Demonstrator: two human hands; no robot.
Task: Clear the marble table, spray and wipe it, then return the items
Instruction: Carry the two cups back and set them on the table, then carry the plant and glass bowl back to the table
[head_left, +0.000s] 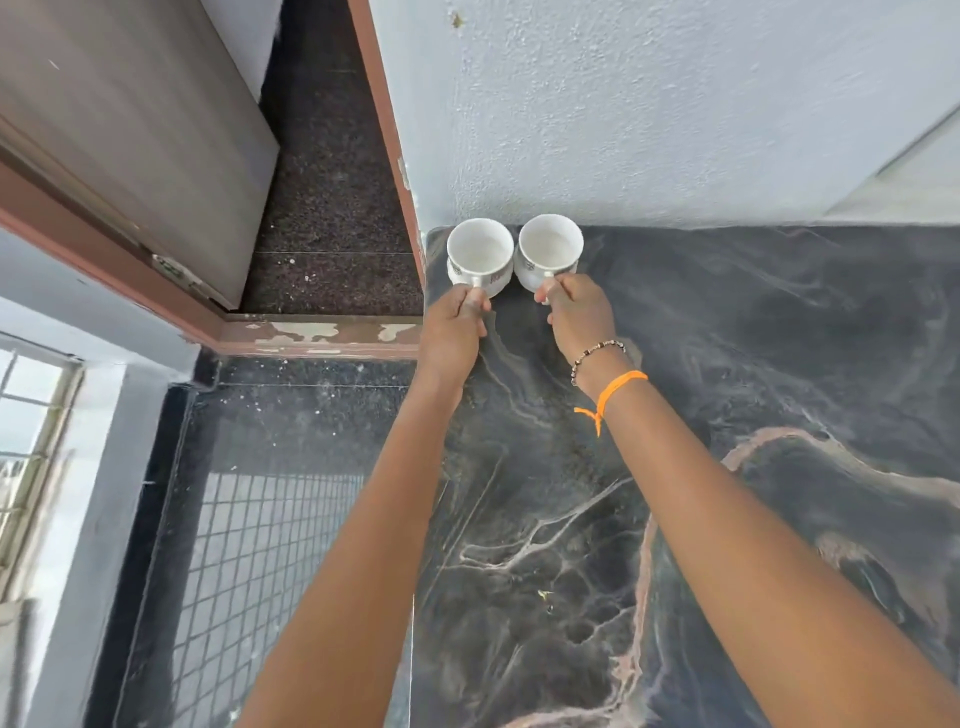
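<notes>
Two white cups stand side by side at the far left corner of the dark marble table (727, 364), close to the wall. My left hand (454, 330) grips the handle of the left cup (479, 254). The handle of the right cup (550, 249) is held by my right hand (579, 314). Both cups look empty and upright. A bead bracelet and an orange thread circle my right wrist.
A white textured wall (649, 104) runs along the table's far edge. The table's left edge drops to a dark speckled floor (270, 519). A brown door frame (387, 119) and an open doorway lie beyond the corner. A window (31, 441) is at far left.
</notes>
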